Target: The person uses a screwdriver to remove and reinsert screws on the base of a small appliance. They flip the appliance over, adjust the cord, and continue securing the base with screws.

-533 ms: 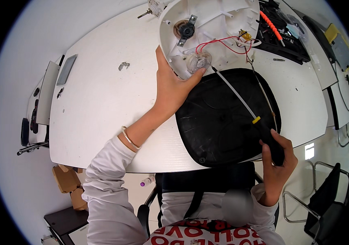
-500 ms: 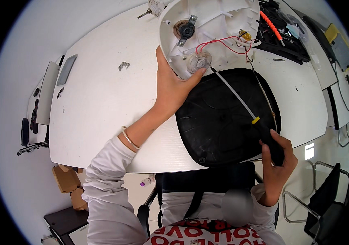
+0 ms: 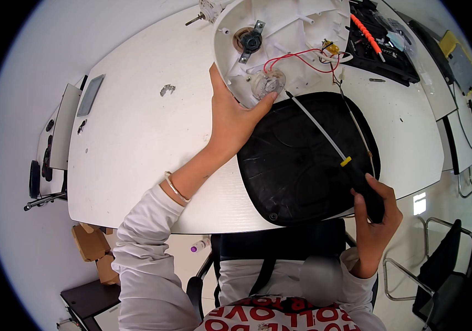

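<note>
My left hand (image 3: 230,113) grips the lower left edge of a white plastic housing (image 3: 294,25), with its thumb beside a clear round part (image 3: 268,81) near two red wires (image 3: 301,53). A dark bracket with metal tabs (image 3: 250,41) is mounted higher in the housing. My right hand (image 3: 377,212) is closed on the black handle of a long screwdriver (image 3: 320,126), whose tip is by the clear part, contact unclear. Below the housing lies a black moulded panel (image 3: 283,171), with a thin rod (image 3: 357,119) across its right side.
On the white desk (image 3: 136,154) are a black tool case (image 3: 390,66) with an orange spiral tool (image 3: 366,33), a small white mechanism (image 3: 208,11), scattered metal bits (image 3: 167,89) and a grey tray (image 3: 91,95). A chair (image 3: 435,276) stands at right, cardboard boxes (image 3: 88,243) on the floor at left.
</note>
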Motion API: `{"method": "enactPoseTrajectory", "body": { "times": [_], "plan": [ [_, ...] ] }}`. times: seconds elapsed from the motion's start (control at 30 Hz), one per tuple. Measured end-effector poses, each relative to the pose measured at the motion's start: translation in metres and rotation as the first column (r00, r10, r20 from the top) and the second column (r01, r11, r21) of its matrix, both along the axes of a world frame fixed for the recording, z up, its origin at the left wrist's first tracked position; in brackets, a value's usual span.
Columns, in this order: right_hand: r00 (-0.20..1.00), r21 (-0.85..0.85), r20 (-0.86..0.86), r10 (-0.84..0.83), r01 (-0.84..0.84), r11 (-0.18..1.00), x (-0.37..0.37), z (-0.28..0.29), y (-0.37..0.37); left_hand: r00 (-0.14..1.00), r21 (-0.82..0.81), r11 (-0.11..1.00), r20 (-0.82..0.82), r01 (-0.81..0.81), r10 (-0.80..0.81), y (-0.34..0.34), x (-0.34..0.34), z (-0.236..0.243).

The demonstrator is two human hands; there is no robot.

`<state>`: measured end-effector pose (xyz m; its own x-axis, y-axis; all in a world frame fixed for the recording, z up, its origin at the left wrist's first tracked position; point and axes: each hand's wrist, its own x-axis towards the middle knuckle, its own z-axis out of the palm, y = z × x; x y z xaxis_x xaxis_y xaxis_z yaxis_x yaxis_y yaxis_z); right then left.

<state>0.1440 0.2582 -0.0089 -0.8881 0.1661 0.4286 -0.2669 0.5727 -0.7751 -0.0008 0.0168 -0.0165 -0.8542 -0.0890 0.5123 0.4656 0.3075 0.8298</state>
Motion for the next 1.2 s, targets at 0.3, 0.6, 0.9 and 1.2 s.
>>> {"method": "enactPoseTrajectory", "body": {
  "times": [0.3, 0.6, 0.9, 1.2],
  "plan": [
    [1.0, -0.007, 0.022, 0.0, 0.0, 1.0, 0.001, 0.0, 0.001, 0.966, -0.095, 0.98, -0.211, -0.174, 0.151, -0.002, 0.002, 0.0],
    [1.0, 0.005, -0.007, 0.011, -0.011, 1.0, -0.001, -0.002, 0.003, 0.838, -0.699, 0.687, -0.485, -0.2, -0.249, -0.009, 0.03, 0.041],
    [0.999, 0.011, -0.018, 0.033, -0.033, 0.999, -0.002, -0.003, 0.006, 0.972, -0.847, 0.509, -0.224, -0.156, -0.075, 0.009, 0.038, 0.02],
    [0.999, -0.016, -0.013, 0.044, -0.045, 0.999, -0.003, -0.004, 0.007, 0.981, -0.838, 0.533, -0.18, -0.116, -0.069, 0.008, 0.034, 0.018]
  ]
}}
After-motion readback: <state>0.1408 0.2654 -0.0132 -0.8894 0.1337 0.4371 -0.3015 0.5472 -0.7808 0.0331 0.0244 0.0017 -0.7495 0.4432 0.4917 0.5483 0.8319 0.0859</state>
